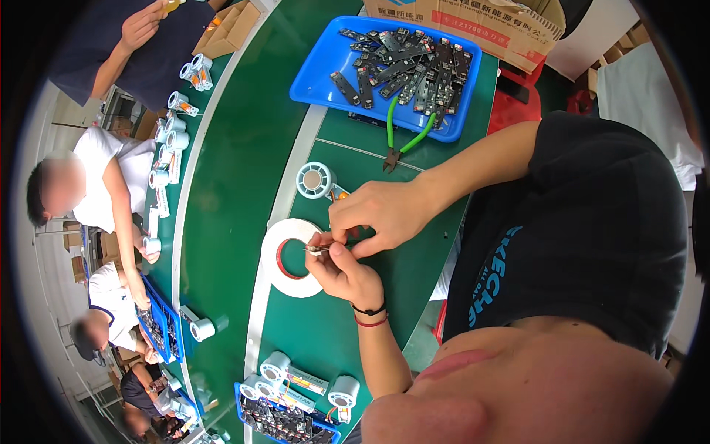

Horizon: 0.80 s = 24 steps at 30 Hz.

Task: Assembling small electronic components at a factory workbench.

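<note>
My left hand, with a black and a red band at its wrist, comes up from the lower edge. Thumb and fingertips pinch a small thin part, dark with a whitish edge; its exact kind is hard to make out. Over it, my right hand reaches in from the upper right, its fingers closed at the part's end. Whatever they grip is hidden. Beneath the hands lies a white roll of tape with a red core. A light-blue fan unit with wires sits just beyond my right hand.
Green-handled cutters lean on a blue tray heaped with black circuit boards. A cardboard box stands behind it. Another blue tray holds boards and fan units. Co-workers sit across the green table.
</note>
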Available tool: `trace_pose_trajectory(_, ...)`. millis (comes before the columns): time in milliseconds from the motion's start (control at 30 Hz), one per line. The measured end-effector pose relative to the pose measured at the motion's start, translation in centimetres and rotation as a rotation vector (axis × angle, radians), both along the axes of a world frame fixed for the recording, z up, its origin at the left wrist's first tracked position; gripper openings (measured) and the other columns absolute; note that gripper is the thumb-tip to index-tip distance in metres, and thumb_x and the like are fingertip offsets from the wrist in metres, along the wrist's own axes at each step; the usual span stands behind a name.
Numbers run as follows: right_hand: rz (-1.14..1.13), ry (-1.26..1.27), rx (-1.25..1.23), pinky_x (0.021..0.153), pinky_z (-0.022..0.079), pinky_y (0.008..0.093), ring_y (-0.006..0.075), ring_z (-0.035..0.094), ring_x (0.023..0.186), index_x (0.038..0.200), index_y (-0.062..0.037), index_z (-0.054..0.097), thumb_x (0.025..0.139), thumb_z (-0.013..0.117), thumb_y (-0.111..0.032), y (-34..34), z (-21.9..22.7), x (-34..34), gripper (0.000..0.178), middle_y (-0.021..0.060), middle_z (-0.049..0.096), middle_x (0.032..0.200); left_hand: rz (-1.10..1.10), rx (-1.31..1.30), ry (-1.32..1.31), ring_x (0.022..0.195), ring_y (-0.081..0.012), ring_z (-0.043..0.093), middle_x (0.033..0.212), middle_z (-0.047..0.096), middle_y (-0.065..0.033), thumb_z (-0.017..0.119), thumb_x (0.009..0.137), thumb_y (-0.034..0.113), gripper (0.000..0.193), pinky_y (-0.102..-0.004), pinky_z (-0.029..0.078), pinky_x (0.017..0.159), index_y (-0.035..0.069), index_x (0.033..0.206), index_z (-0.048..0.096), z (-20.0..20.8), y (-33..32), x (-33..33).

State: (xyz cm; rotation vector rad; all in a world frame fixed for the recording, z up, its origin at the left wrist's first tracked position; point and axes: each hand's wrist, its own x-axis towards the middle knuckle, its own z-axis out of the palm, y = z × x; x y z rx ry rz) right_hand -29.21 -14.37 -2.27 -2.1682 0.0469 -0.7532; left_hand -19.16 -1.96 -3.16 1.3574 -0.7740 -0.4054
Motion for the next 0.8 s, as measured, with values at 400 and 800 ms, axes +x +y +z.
trace_pose_trajectory(400, -0.012, 0.195, -0.005, 0.065, 0.054, 0.0325, 0.0181, 0.066, 0.075, 0.102, -0.0067, 0.069, 0.088, 0.072, -0.007, -5.6, 0.8, -0.5, 0.015, 0.0067, 0.063, 0.106, -0.031, 0.147, -0.058, 0.08, -0.0125, 0.05, 0.098, 0.054, -0.0073, 0.046, 0.099, 0.005, 0.032, -0.0276, 0.045, 0.072, -0.007, 0.126, 0.056, -1.6, 0.2, 3.1)
trace_pose_trajectory(800, 0.022, 0.06, -0.044, 0.062, 0.052, 0.0335, 0.019, 0.066, 0.073, 0.093, -0.007, 0.071, 0.09, 0.072, -0.016, -4.8, -1.8, 0.6, 0.01, 0.0021, 0.065, 0.097, -0.21, 0.205, 0.055, 0.079, -0.0089, 0.054, 0.102, 0.061, -0.0053, 0.058, 0.103, 0.012, 0.034, -0.0219, 0.044, 0.066, -0.005, 0.133, 0.06, -1.6, -0.1, 2.8)
